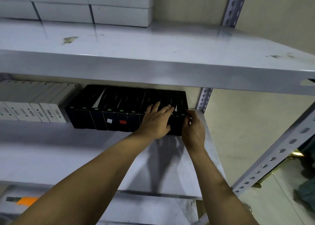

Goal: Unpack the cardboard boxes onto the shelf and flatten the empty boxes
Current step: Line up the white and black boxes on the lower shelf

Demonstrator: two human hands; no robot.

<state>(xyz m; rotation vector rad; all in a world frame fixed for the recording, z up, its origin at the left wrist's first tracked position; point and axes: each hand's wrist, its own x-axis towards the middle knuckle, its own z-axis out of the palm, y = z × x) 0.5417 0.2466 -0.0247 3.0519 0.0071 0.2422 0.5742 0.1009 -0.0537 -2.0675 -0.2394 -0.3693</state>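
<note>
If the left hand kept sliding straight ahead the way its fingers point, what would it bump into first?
Probably nothing soon: the left hand lies flat on the row of black cardboard boxes, fingers pointing deeper into the shelf. The beige back wall likely comes first.

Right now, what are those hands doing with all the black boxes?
A person is lining up a row of black boxes on the middle shelf of a grey metal rack. The left hand lies flat on top of the boxes near the right end of the row, fingers straight. The right hand holds the last black box at the row's right end. White boxes stand to the left on the same shelf.
</note>
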